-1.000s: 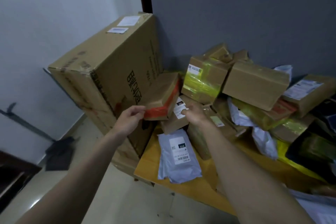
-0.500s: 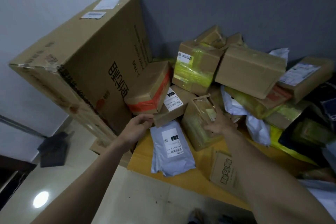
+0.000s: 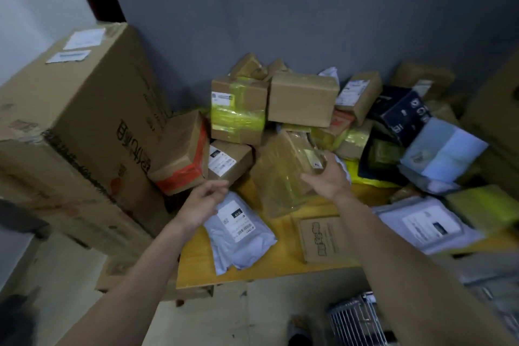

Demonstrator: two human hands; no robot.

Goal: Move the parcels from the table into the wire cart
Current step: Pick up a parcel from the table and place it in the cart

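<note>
Nearest the viewer, at the bottom edge of the view, the wire cart (image 3: 355,317) shows only as a patch of grid below the table's front edge; nothing can be seen inside it. On the yellow table (image 3: 283,267), near the front edge, a grey poly mailer (image 3: 238,236) lies flat; its white label carries a black tag that appears to read "010" and a barcode too small to read. Beside it lies a flat brown carton (image 3: 323,239) printed with a line drawing and unreadable characters.

The left hand (image 3: 200,203) hovers above the mailer's upper corner, fingers loosely curled and holding nothing. The right hand (image 3: 325,177) rests on the tape-wrapped parcel (image 3: 283,171) in mid-table, fingers spread on its side — not yet closed round it. The step in hand is judged to be the pick-up of this parcel; the next move calls for a firm two-sided grasp, a lift clear of its neighbours, and a carry back and down to the cart.

Farther back, parcels are heaped to the wall — one box with orange tape (image 3: 179,160), one with yellow-green tape (image 3: 238,109); their labels are illegible. At the table's left end stands a large carton (image 3: 75,126) bearing bold characters, blurred.
</note>
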